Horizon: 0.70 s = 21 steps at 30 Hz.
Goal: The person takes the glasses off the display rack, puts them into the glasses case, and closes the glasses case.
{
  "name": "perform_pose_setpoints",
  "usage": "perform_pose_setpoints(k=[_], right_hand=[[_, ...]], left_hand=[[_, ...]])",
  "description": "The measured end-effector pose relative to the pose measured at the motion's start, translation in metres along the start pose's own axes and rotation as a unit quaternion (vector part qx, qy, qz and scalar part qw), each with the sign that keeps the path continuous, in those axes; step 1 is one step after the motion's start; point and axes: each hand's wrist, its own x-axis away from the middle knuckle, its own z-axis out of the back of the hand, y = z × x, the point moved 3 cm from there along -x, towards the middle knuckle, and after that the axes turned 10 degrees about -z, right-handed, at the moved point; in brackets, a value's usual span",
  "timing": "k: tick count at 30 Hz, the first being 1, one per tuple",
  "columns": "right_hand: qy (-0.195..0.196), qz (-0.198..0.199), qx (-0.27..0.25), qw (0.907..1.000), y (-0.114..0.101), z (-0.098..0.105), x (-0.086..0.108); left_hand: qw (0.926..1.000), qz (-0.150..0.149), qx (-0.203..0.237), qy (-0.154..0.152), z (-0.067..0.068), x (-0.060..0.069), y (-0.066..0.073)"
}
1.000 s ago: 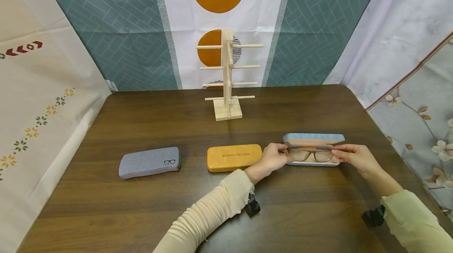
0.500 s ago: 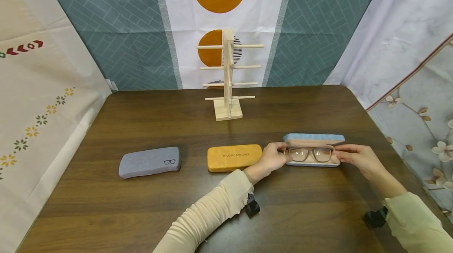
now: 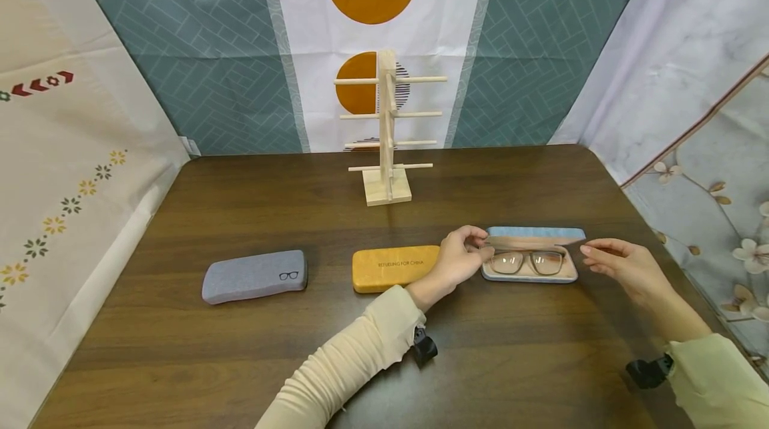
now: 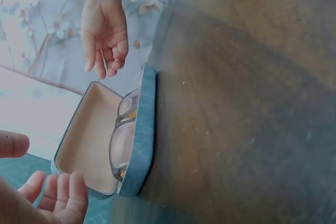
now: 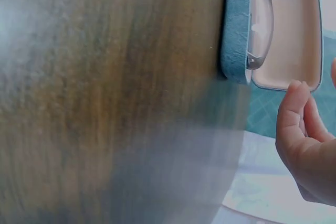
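Observation:
A pair of eyeglasses (image 3: 527,262) with a thin dark frame lies in a blue glasses case (image 3: 533,278), its lid raised at the back and its lining pale pink. At the case's left end is my left hand (image 3: 461,258). In the left wrist view the left hand's thumb and fingers (image 4: 62,195) are spread apart close to the lid, with nothing between them. My right hand (image 3: 621,269) is off the case's right end, its fingers loosely bent. From the right wrist, the fingertips (image 5: 296,88) appear near the lid's corner; whether they touch it I cannot tell.
Left of the blue case lies a closed yellow glasses case (image 3: 393,267), partly behind my left hand. A closed grey glasses case (image 3: 255,275) sits farther left. A wooden display rack (image 3: 387,129) with several pegs stands at the back of the brown table (image 3: 288,195).
Both hands have let go of the eyeglasses, which now rest in the blue case. My left hand has moved up toward the lid; my right hand has drawn away to the right.

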Motion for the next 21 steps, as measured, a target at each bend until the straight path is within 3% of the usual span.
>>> perform_pose_setpoints(k=[4, 7, 13, 21], right_hand=[[0.015, 0.011, -0.014, 0.9997, -0.003, 0.002, -0.001], [0.031, 0.01, -0.01, 0.9994, -0.004, 0.005, -0.003], [0.052, 0.001, 0.087, 0.9949, -0.007, 0.006, -0.01], [0.027, -0.015, 0.104, 0.9941, 0.004, 0.013, -0.034]], left_hand=[[0.9991, -0.018, -0.007, 0.037, 0.005, -0.005, 0.004], [0.9988, -0.012, -0.003, 0.047, 0.007, -0.009, 0.004], [0.9987, 0.043, -0.004, 0.027, 0.006, -0.016, 0.001], [0.9958, 0.087, -0.02, 0.022, 0.001, -0.025, -0.005]])
